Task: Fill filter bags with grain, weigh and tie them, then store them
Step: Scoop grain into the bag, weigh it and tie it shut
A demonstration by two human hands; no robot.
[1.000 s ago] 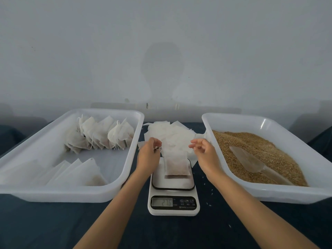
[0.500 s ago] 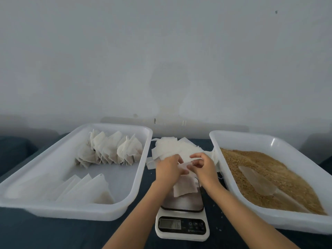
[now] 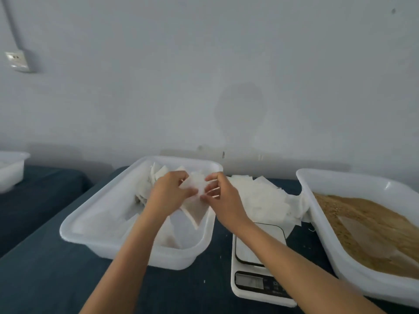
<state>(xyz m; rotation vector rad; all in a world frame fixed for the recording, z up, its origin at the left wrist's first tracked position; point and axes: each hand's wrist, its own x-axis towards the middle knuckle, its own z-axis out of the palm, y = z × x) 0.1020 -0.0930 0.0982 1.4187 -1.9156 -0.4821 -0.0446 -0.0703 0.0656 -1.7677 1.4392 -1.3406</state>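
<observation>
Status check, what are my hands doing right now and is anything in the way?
Left hand and right hand both pinch filled filter bag, above storage tray. Scale bare. Nothing blocking.

I counted three white plastic trays (image 3: 74, 232), one white digital scale (image 3: 258, 264), one loose pile of empty white filter bags (image 3: 260, 198), my two hands (image 3: 169, 193).
</observation>
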